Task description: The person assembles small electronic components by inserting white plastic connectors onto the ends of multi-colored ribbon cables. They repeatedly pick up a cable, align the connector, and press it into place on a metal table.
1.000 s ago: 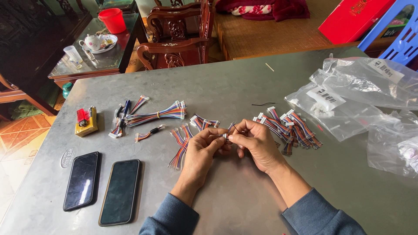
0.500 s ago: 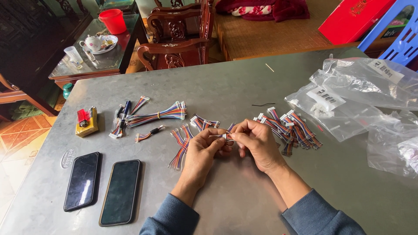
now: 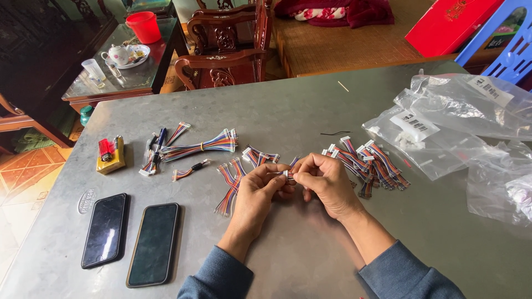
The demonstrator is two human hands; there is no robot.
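Observation:
My left hand [image 3: 259, 191] and my right hand [image 3: 327, 182] meet at the middle of the grey table [image 3: 310, 111], both pinching one small multicoloured wire harness with a white connector [image 3: 287, 174] between the fingertips. Just left of my left hand lies a loose bunch of the same harnesses [image 3: 230, 185]. To the right of my right hand sits a pile of harnesses with white connectors [image 3: 366, 160]. A longer tied bundle [image 3: 202, 145] lies further left.
Two dark phones [image 3: 105, 230] [image 3: 154, 243] lie at the front left. A yellow block with a red lighter [image 3: 110, 155] sits at left. Clear plastic bags [image 3: 460, 122] cover the right side. Beyond the table stand a carved wooden chair [image 3: 227, 50] and a glass side table with a red cup [image 3: 144, 26].
Both hands stay together on the small harness, with only slight finger movement. Nothing else on the table has shifted.

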